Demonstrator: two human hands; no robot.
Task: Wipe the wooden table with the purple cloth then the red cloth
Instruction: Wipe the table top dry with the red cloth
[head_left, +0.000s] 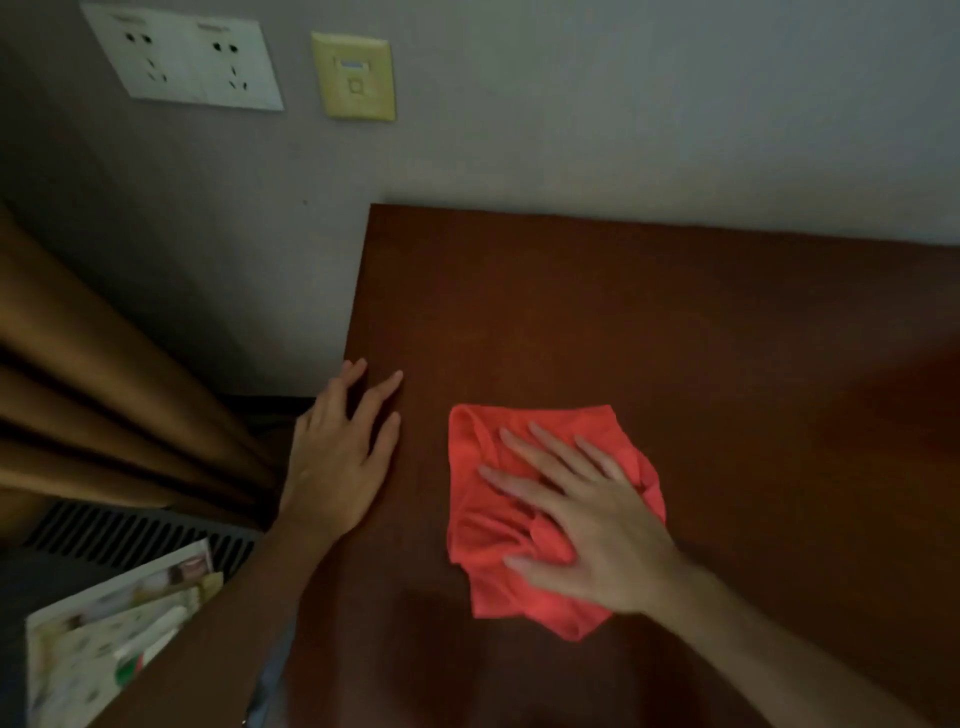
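Both hands lie flat, fingers spread: our right hand (587, 525) presses the red cloth (540, 519), left hand (340, 452) steadies the table (675, 322); we should press evenly.

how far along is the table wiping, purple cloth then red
Probably the second stage. The right hand lies flat, fingers spread, on the crumpled red cloth on the dark wooden table. The left hand rests on the table's left edge. No purple cloth in view, so that pass looks finished. Left: the rest of the tabletop.
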